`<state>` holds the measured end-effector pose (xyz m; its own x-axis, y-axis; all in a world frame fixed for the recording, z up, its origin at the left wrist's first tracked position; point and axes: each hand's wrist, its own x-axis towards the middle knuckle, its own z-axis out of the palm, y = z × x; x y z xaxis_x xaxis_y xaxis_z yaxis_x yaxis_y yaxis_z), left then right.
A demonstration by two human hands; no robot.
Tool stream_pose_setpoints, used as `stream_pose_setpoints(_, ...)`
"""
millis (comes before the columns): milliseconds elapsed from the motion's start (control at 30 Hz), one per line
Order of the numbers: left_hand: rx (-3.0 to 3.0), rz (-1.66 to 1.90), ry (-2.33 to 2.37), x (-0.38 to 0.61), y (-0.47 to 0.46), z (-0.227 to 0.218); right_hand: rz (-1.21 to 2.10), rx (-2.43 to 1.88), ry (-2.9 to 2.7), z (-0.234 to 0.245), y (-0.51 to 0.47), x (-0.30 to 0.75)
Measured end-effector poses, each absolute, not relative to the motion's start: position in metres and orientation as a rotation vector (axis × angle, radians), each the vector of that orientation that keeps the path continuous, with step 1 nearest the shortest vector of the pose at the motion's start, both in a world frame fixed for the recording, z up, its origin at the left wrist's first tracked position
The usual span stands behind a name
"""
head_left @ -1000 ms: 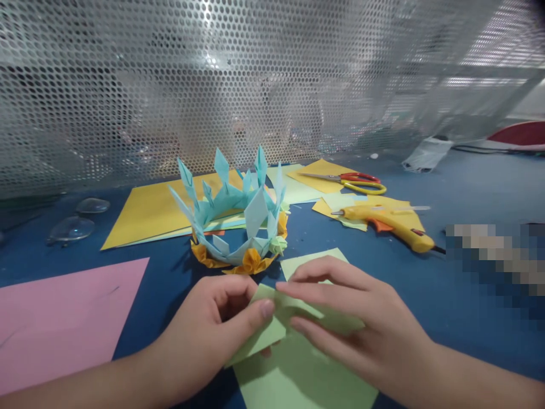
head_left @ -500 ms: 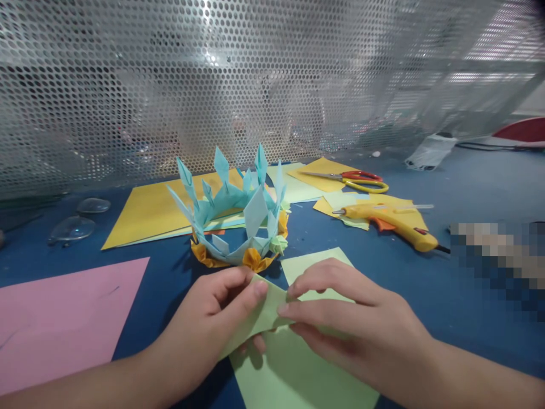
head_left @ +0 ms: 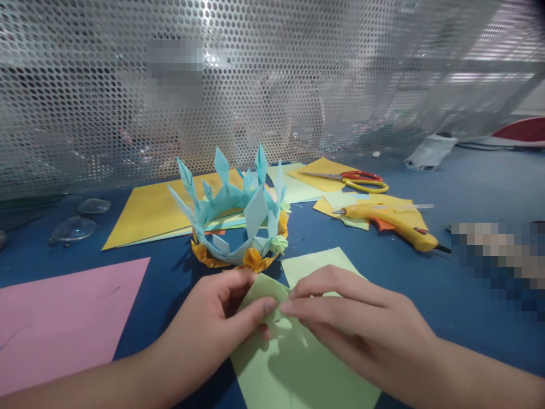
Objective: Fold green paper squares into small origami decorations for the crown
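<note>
Both hands pinch a small folded piece of light green paper just above a larger light green sheet on the blue table. My left hand grips it between thumb and fingers from the left. My right hand pinches its right edge with thumb and forefinger. Just beyond the hands stands a pale blue folded paper crown with orange and green paper flowers round its base.
A pink sheet lies at the left, yellow sheets behind the crown. A yellow glue gun and red-and-yellow scissors lie at the right. Clear glass domes sit far left. A perforated metal screen closes off the back.
The green piece has been folded smaller and drawn up between the fingertips. My hands have moved closer together; the crown and tools stay put.
</note>
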<state>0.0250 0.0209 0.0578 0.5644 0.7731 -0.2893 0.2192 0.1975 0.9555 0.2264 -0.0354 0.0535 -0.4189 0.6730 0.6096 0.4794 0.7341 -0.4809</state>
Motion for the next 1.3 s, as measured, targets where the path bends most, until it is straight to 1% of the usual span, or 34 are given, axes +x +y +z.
stream_pose_setpoints(400, 1.568, 0.362, 0.863, 0.025, 0.021, 0.061, 0.535, -1.049, -1.889, 0.05, -0.035, 0.226)
stream_pose_setpoints(567, 1.421, 0.326, 0.83, 0.024, 0.02, 0.066, 0.702, -1.139, -1.782, 0.054, -0.038, 0.221)
stream_pose_setpoints(667, 1.328, 0.331, 0.832, 0.024, 0.02, 0.066, 0.715, -1.164, -1.727, 0.055, -0.038, 0.219)
stream_pose_setpoints(833, 1.341, 0.342, 0.842, 0.026, 0.021, 0.066, 0.702, -1.193, -1.689, 0.056, -0.037, 0.214)
stream_pose_setpoints(1133, 1.536, 0.318, 0.847, 0.024, 0.02, 0.062, 0.739, -1.29, -1.604, 0.06, -0.037, 0.208)
stream_pose_setpoints(1300, 1.439, 0.329, 0.86, 0.024, 0.019, 0.062, 0.727, -1.273, -1.597, 0.06, -0.038, 0.209)
